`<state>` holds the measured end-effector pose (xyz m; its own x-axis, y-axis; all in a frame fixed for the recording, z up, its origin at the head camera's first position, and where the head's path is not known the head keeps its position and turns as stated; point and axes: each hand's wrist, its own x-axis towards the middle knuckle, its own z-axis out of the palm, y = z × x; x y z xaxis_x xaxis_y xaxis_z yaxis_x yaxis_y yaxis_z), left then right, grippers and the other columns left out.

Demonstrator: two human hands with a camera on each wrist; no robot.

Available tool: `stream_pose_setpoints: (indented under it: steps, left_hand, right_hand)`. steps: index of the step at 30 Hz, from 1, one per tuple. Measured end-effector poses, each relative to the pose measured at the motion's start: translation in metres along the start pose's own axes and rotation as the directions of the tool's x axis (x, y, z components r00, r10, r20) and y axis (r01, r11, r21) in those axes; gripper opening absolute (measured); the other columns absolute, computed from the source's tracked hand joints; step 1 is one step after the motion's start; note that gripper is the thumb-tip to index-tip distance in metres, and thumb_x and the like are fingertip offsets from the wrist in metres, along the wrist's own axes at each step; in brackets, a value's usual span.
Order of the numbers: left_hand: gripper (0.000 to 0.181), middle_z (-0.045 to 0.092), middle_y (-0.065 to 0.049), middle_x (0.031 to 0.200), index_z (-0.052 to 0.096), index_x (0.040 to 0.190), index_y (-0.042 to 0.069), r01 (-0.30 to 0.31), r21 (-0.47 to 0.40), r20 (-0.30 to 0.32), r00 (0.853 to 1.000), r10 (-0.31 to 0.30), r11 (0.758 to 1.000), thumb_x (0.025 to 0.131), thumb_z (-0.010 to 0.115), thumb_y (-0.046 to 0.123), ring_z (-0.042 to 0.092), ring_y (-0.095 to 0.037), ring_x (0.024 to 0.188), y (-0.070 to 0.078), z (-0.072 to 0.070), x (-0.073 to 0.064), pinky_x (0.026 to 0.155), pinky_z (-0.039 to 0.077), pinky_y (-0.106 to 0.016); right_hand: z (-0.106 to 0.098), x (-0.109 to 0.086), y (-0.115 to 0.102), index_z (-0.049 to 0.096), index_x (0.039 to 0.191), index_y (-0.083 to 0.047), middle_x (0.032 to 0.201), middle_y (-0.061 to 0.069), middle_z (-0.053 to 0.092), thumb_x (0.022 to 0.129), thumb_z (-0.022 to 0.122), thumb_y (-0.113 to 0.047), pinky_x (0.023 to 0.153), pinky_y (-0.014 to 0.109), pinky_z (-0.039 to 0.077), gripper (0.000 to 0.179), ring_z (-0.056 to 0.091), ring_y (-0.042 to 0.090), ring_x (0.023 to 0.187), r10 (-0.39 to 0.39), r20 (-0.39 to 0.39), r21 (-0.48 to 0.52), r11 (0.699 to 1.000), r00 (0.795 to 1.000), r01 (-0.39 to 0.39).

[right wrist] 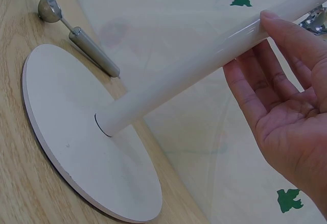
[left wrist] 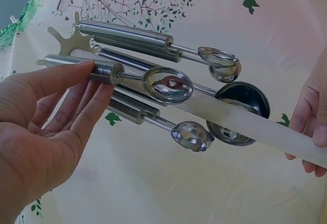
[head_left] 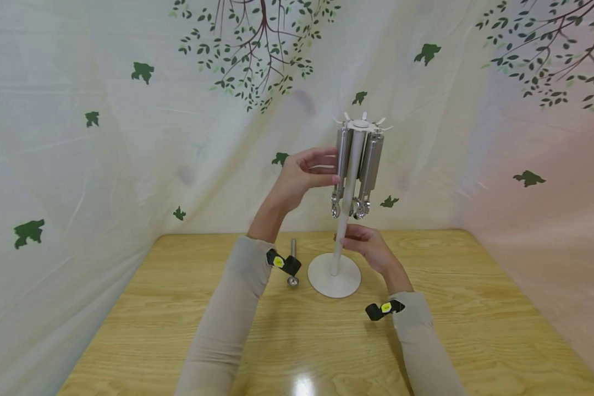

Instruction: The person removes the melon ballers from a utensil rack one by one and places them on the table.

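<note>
A white stand [head_left: 334,285] with a round base and upright pole bears several steel melon ballers on the hooks at its top. My left hand [head_left: 297,179] pinches the handle of one melon baller [left wrist: 167,85], whose bowl has a small hole. That handle's top end lies at the hooked rack [left wrist: 71,43]. Lower down, my right hand [head_left: 371,252] grips the white pole [right wrist: 179,78] between thumb and fingers, above the base. Other hanging scoops [left wrist: 191,136] are close beside the left fingers. A loose scoop [right wrist: 94,53] lies on the table, left of the base.
The wooden table [head_left: 178,330] carries the stand near its back edge. Behind and at the sides hangs a pale curtain [head_left: 218,165] printed with branches and green birds. Both wrists wear black bands with small cameras.
</note>
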<state>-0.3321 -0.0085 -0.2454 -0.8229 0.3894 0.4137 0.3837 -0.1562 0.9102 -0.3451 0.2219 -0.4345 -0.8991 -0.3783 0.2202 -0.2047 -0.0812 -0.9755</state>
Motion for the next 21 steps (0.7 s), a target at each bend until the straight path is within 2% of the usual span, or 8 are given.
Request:
stream_pose_setpoints:
  steps: [3, 7, 13, 21]
  left_hand:
    - [0.054, 0.067, -0.021, 0.13, 0.061, 0.138, 0.002, -0.002, -0.003, -0.01, 1.0, 0.002, 1.0, 0.087, 0.074, -0.01, 0.071, -0.031, 0.111, 0.002, 0.0, 0.0, 0.1, 0.059, -0.041]
    - [0.054, 0.068, -0.02, 0.13, 0.061, 0.138, 0.002, -0.001, 0.001, -0.016, 1.0, 0.001, 1.0, 0.087, 0.074, -0.01, 0.071, -0.031, 0.111, 0.004, -0.001, 0.0, 0.1, 0.059, -0.041]
    - [0.053, 0.068, -0.022, 0.129, 0.061, 0.137, 0.001, -0.008, 0.015, -0.003, 1.0, 0.008, 1.0, 0.086, 0.074, -0.01, 0.071, -0.031, 0.111, 0.008, -0.001, -0.003, 0.099, 0.06, -0.041]
    - [0.053, 0.068, -0.022, 0.128, 0.061, 0.137, 0.002, 0.009, 0.017, 0.007, 1.0, -0.009, 1.0, 0.086, 0.075, -0.008, 0.071, -0.031, 0.112, 0.012, -0.003, -0.006, 0.098, 0.06, -0.041]
  right_hand:
    - [0.0, 0.0, 0.0, 0.061, 0.127, 0.01, 0.109, 0.001, 0.076, 0.096, 0.066, 0.002, 0.095, 0.027, 0.059, 0.033, 0.071, 0.012, 0.102, -0.013, 0.003, -0.006, 1.0, 1.0, 0.013]
    - [-0.001, 0.0, 0.001, 0.067, 0.123, 0.002, 0.106, -0.006, 0.077, 0.096, 0.066, 0.001, 0.094, 0.026, 0.059, 0.027, 0.071, 0.012, 0.102, -0.021, 0.004, -0.01, 1.0, 1.0, 0.021]
    - [-0.001, 0.0, 0.001, 0.058, 0.129, 0.013, 0.106, -0.007, 0.076, 0.096, 0.067, 0.0, 0.094, 0.026, 0.059, 0.037, 0.071, 0.011, 0.102, -0.026, 0.011, -0.016, 1.0, 1.0, 0.026]
    - [-0.001, 0.001, 0.003, 0.055, 0.13, 0.016, 0.106, -0.006, 0.077, 0.096, 0.067, 0.0, 0.093, 0.026, 0.06, 0.04, 0.071, 0.011, 0.101, -0.042, 0.012, -0.006, 0.999, 0.999, 0.042]
